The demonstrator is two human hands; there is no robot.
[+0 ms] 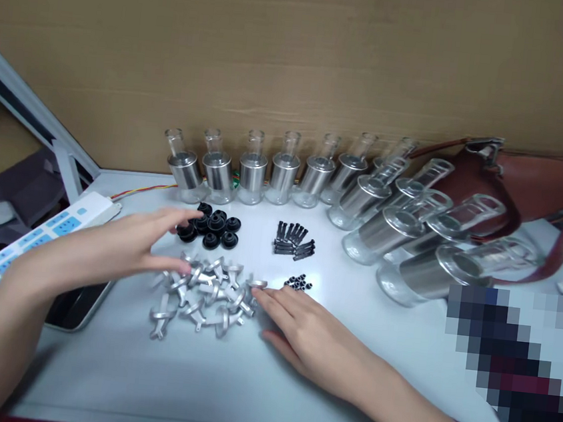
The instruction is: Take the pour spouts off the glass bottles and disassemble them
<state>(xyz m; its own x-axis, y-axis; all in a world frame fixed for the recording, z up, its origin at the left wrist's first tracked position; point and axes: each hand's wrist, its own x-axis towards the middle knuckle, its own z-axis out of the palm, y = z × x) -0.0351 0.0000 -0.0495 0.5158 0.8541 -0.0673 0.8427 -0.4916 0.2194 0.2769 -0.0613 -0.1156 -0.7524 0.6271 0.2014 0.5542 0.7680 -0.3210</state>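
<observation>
My left hand is open, thumb and fingers apart, with fingertips at the black round stoppers and thumb over the pile of silver metal spout-like pieces. Nothing shows in its grasp. My right hand lies low and open at the pile's right edge, its fingertips touching or almost touching a silver piece. Just beyond its knuckles sit small black sleeves. Farther back, slim black pins lie in a group. Parts of the pieces under my fingers are hidden.
Glass bottles with metal bands line the table's back and curve down the right side. A brown leather bag stands behind them. At left are a power strip and a phone. A cardboard wall closes the back.
</observation>
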